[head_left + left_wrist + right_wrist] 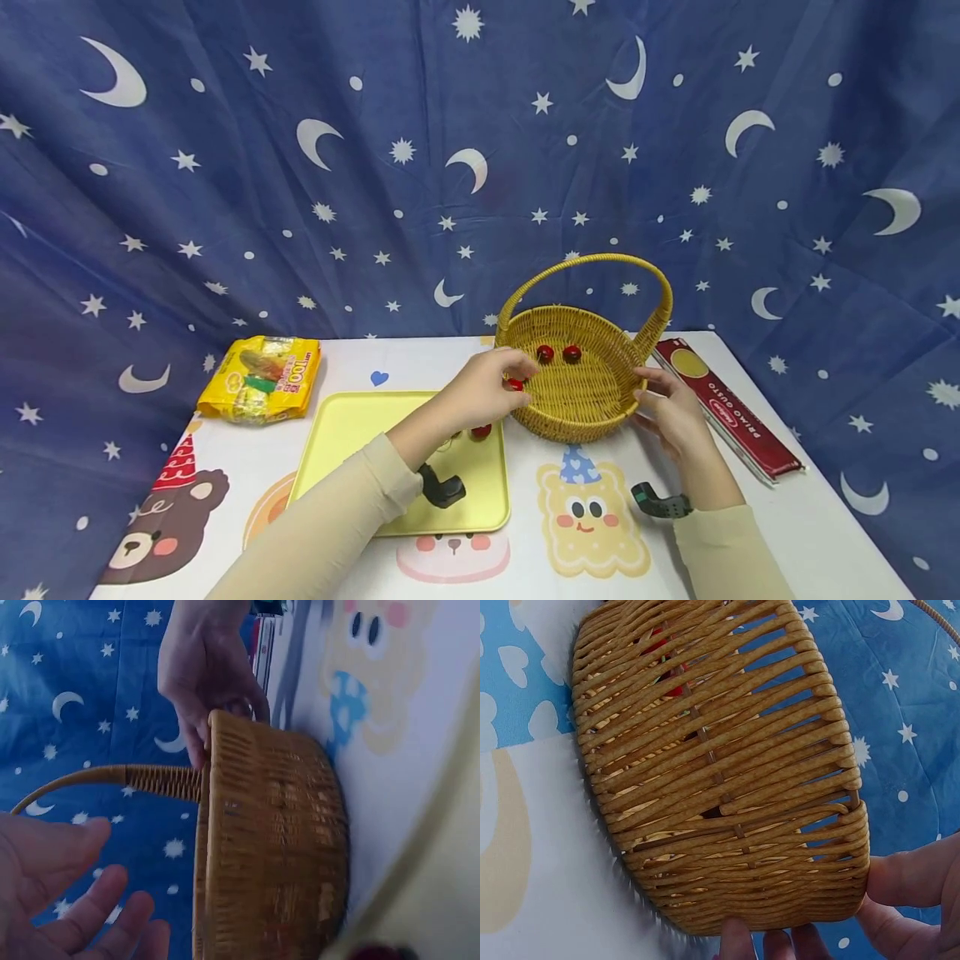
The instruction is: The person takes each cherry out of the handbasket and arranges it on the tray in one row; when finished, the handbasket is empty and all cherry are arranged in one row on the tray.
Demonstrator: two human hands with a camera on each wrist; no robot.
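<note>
A yellow woven basket (577, 408) with a tall arched handle stands on the table. Two dark red cherries (572, 354) lie inside toward its back. My left hand (491, 383) is over the basket's left rim, its fingers spread apart in the left wrist view. Beside its fingertips, in the head view, another red cherry (516, 384) shows, partly covered by the hand. My right hand (671, 412) holds the basket's right rim, thumb at the edge and fingers against the outer wall. Near the left forearm, a cherry (481, 432) with thin stems lies on the pale yellow tray (337, 425).
A yellow snack bag (262, 379) lies at the back left. A long red pasta packet (727, 408) lies to the right of the basket, beside the right hand. A blue curtain (375, 250) with moons and stars hangs behind the cartoon-printed tablecloth (525, 492).
</note>
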